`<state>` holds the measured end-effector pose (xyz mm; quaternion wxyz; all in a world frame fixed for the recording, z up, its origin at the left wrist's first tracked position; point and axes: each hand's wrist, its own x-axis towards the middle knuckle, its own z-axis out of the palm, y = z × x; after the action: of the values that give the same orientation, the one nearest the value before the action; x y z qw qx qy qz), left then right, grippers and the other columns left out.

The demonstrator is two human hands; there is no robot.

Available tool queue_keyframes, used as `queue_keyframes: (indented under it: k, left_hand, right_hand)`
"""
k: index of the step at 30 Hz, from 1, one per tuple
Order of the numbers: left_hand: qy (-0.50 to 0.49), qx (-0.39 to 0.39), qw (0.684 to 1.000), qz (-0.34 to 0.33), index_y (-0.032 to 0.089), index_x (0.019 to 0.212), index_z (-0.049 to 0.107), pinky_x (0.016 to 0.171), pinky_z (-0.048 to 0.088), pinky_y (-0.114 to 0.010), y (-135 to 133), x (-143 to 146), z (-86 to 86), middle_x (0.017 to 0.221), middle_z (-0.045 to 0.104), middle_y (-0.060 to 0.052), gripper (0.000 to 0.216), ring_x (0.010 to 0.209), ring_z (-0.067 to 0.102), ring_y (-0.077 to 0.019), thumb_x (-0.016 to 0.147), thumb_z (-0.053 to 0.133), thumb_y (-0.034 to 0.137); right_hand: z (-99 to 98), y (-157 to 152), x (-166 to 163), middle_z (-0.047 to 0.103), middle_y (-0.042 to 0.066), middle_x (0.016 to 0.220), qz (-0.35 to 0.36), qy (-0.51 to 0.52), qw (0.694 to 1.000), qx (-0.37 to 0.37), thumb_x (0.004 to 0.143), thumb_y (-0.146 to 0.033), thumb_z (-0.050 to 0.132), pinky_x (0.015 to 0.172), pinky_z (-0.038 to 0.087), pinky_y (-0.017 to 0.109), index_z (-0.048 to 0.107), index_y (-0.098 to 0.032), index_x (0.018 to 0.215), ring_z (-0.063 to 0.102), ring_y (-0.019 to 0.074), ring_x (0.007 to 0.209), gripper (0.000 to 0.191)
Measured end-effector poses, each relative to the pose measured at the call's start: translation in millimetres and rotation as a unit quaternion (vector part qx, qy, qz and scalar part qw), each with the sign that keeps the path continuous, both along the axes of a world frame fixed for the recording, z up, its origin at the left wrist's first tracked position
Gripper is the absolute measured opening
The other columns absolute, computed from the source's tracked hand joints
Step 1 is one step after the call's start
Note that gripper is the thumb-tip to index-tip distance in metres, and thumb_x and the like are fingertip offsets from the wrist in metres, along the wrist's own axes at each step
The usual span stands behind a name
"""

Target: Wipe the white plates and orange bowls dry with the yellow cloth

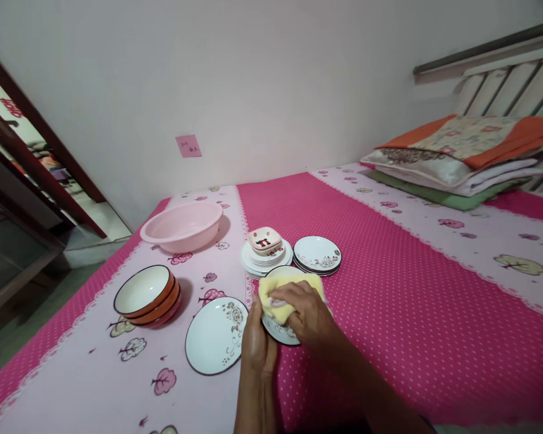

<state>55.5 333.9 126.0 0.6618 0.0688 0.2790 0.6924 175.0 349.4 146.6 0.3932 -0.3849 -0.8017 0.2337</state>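
My left hand [256, 337] grips the left edge of a white plate [280, 333] with a dark rim, held tilted above the bed. In my right hand [305, 310] is a bunched yellow cloth [271, 290], pressed onto the plate's face and covering much of it. Just left of my left hand lies a white flower-patterned plate [212, 337]. Beyond my hands stand a stack of flower-patterned plates [314, 250] and a stack of plain white plates [245, 258] topped by small square bowls [265, 240].
Nested orange bowls [145, 292] sit at the left, with a pink basin [181, 226] behind them. Folded bedding [461, 154] is piled at the far right against the headboard [516, 84]. A pink and white sheet [434, 313] covers the bed; a wall [271, 90] rises behind.
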Motion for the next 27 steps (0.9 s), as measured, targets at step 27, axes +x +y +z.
queue_keyframes:
  k: [27]
  left_hand:
    - [0.057, 0.036, 0.996, -0.059, 0.010, 0.123, 0.072, 0.115, 0.047, -0.046, -0.5, -3.5, -2.2, 0.119, 0.079, -0.017, 0.038, 0.129, 0.065, -0.0301, 0.103, 0.055, 0.037]
  right_hand:
    - [9.7, 5.2, 9.8, 0.064, 0.014, 0.116, -0.150, -0.176, 0.973, -0.017, 0.085, -0.002, 0.054, 0.098, 0.041, 0.037, 0.067, -0.012, 0.130, 0.055, 0.0298, 0.113, 0.048]
